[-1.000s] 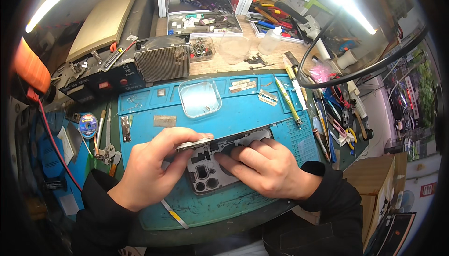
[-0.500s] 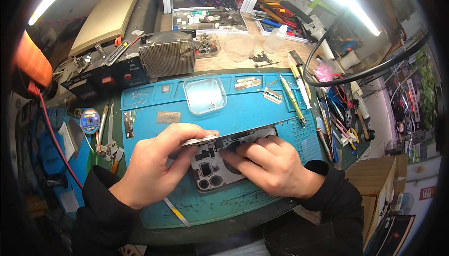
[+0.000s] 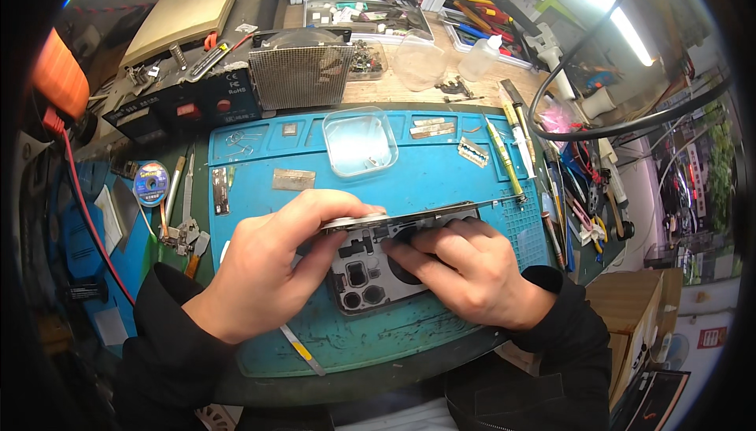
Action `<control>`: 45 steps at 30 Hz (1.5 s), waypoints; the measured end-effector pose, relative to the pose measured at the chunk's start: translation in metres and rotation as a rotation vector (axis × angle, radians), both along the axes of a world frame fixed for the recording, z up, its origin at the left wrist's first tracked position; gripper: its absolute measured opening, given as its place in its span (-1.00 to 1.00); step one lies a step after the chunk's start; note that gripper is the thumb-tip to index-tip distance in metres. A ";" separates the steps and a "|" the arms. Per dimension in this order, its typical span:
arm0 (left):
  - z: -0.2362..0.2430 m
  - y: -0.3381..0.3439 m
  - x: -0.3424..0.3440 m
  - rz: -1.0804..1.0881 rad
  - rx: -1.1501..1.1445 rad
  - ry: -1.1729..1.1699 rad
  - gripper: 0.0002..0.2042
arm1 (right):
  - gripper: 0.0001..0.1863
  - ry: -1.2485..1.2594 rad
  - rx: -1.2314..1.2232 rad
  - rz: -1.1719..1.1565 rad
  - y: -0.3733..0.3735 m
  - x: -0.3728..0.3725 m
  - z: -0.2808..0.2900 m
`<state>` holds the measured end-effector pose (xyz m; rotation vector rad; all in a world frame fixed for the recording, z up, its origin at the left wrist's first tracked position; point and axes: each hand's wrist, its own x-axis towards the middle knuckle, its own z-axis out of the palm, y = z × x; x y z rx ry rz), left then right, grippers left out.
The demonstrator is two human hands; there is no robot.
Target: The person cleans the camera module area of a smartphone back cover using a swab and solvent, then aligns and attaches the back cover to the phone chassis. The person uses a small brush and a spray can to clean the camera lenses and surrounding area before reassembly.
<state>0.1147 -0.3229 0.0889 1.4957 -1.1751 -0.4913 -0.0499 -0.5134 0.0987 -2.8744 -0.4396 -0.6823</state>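
Note:
Between my hands is an opened smartphone. Its grey inner panel (image 3: pixel 402 292), with camera cutouts at the lower left and a dark round area, faces up at a tilt above the blue mat. A thin phone part with raised round lens rings (image 3: pixel 345 222) stands nearly edge-on along the panel's far side. My left hand (image 3: pixel 264 265) pinches that part between thumb and fingers. My right hand (image 3: pixel 482 277) is closed at the panel's right half, fingers curled and the index fingertip near the dark round area. Its thumb is hidden. A flat strip tool with a yellow band (image 3: pixel 299 347) lies nearer me.
On the blue mat (image 3: pixel 260 218) stand a clear square dish (image 3: pixel 360 141), a metal plate (image 3: pixel 294 180) and a razor blade (image 3: pixel 473 152). Syringes (image 3: pixel 504 149) lie at right. A solder spool (image 3: pixel 151 183) sits left. Behind are a fan (image 3: pixel 301 74) and a plastic bottle (image 3: pixel 481 57).
The whole view has shifted slightly, with the bench items lower-left or right of before. Both hands keep nearly the same hold, and the phone parts stay between them.

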 end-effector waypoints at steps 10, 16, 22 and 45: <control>0.001 0.000 0.000 0.020 0.012 -0.018 -0.65 | -0.66 0.029 -0.015 0.000 0.000 0.001 0.002; 0.001 0.000 0.000 0.017 0.005 -0.032 -0.65 | -0.65 0.040 -0.001 0.003 -0.001 0.001 0.002; 0.001 0.001 0.000 0.018 0.001 -0.022 -0.65 | -0.64 0.031 0.021 0.003 -0.001 0.001 0.001; -0.001 0.001 0.000 0.009 -0.011 -0.019 -0.63 | -0.64 0.018 0.035 0.020 -0.004 0.002 -0.004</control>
